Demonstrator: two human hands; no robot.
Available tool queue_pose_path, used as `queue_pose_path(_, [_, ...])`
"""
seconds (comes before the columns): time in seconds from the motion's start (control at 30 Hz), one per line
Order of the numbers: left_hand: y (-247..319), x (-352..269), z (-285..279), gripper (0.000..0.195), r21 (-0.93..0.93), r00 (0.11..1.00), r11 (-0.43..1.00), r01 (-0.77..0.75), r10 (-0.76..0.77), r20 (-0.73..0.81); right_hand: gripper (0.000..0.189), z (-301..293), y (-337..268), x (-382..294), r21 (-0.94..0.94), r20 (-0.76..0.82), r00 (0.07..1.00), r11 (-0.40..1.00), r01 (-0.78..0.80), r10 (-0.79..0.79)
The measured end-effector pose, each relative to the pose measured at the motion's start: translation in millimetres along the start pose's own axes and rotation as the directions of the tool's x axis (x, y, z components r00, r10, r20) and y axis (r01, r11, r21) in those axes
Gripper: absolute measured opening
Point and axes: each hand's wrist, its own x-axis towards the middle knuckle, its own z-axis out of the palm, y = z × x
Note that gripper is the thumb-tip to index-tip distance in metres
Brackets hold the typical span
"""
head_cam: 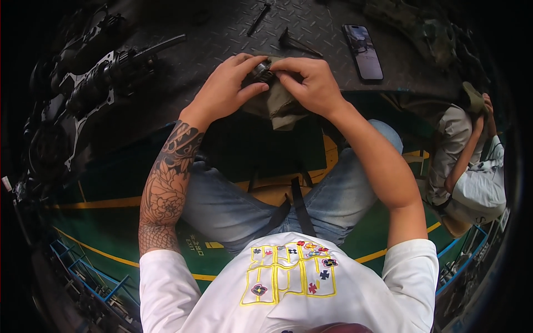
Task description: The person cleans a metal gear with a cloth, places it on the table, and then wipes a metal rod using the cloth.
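A small toothed metal part (262,73), gear-like with ridged rings, is held at the near edge of the dark workbench. My left hand (227,85) curls around its left side, with thumb and forefinger on it. From the right, my right hand (312,83) pinches a drab olive cloth (283,102) against the part. The cloth hangs down over the bench edge between my hands. Its upper portion is partly covered by my fingers, and so is much of the metal part.
Beyond my hands lie a dark rod (259,19) and a valve-like part with a flared head (297,43). A smartphone (363,52) rests right of them. Greasy gear-shaft assemblies (110,75) crowd the left. Another person (470,166) sits at right, holding a cloth.
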Motion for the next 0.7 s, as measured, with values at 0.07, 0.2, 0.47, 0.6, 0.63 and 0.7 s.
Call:
queue_pose_path(0.07, [-2.1, -0.2, -0.2, 0.052, 0.011, 1.000, 1.000, -0.005, 0.005, -0.003, 0.019, 1.9, 1.1, 0.6, 0.010, -0.022, 1.000, 1.000, 0.015, -0.014])
queue_pose_path(0.2, [-7.3, -1.9, 2.2, 0.053, 0.010, 1.000, 1.000, -0.022, 0.022, -0.014, 0.017, 5.7, -0.2, -3.1, 0.023, -0.044, 0.999, 1.000, -0.021, 0.022])
queue_pose_path(0.47, [-16.9, -1.0, 7.5, 0.054, 0.011, 0.997, 0.998, -0.069, 0.069, -0.041, 0.016, 14.0, 6.0, -4.0, -0.003, -0.103, 0.994, 0.999, 0.032, -0.032])
queue_pose_path(0.6, [-18.7, -2.6, 10.2, 0.054, 0.045, 0.996, 0.997, -0.066, 0.068, -0.054, 0.017, 14.8, 6.9, -7.2, -0.082, -0.082, 0.991, 0.992, 0.101, -0.108])
queue_pose_path(0.63, [-19.2, -4.6, 12.8, 0.053, 0.069, 0.992, 0.993, -0.096, 0.101, -0.079, 0.017, 15.1, 7.8, -9.6, -0.139, -0.066, 0.988, 0.981, 0.133, -0.143])
queue_pose_path(0.7, [-23.1, 3.7, 11.5, 0.050, 0.107, 0.989, 0.986, -0.126, 0.134, -0.062, 0.017, 13.3, 18.5, -6.3, -0.171, -0.081, 0.971, 0.963, 0.209, -0.226])
